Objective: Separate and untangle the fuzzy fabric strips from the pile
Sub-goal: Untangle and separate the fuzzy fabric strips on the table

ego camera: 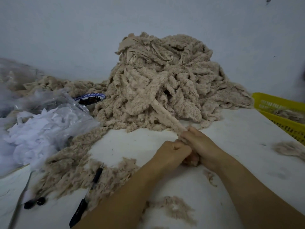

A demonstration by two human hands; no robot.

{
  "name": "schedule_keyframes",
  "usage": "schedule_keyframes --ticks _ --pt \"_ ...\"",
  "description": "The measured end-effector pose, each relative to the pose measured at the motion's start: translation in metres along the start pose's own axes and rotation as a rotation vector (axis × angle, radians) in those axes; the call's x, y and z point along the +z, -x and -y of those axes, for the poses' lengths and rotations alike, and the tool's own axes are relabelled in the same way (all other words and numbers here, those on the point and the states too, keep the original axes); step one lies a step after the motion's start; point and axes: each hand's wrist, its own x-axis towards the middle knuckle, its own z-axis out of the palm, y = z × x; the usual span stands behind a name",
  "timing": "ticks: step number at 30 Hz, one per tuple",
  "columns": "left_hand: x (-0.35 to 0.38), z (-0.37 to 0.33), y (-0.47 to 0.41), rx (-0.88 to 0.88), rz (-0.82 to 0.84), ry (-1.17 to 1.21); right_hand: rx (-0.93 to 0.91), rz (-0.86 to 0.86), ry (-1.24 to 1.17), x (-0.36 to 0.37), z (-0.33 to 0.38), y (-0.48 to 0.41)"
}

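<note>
yellow basket [270, 98] cut off by the right edge, near end of the fuzzy strip [166, 115] hidden inside the left hand [171, 152] and right hand [200, 142], bowl [90, 97] half behind a plastic bag [49, 103], its dark contents too small to tell

A plain pale wall [66, 30], dimly lit and faintly marked, rises directly behind the white bench [231, 129].

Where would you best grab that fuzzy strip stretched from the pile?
Probably on its bare span just ahead of the right hand, coming from above, fingers wrapped across it. The strip runs taut and narrow from the pile to that hand and the left hand, so that stretch is free of tangles.
</note>
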Motion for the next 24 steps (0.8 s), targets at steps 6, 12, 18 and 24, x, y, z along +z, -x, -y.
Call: schedule_keyframes --ticks 6,12,18,24 --pt "-0.005 0.004 -0.008 -0.091 -0.327 0.144 -0.286 -0.292 0.522 0.013 0.001 0.002" --pt "-0.047 0.006 -0.019 -0.056 -0.328 1.167 -0.138 0.282 0.858 0.014 -0.004 0.005" --pt "-0.045 0.001 -0.009 0.015 -0.345 0.483 -0.135 -0.154 0.371 -0.003 -0.003 -0.004" --pt "0.010 -0.001 -0.006 0.055 -0.095 -0.224 -0.090 0.083 0.088 -0.004 -0.002 0.004"
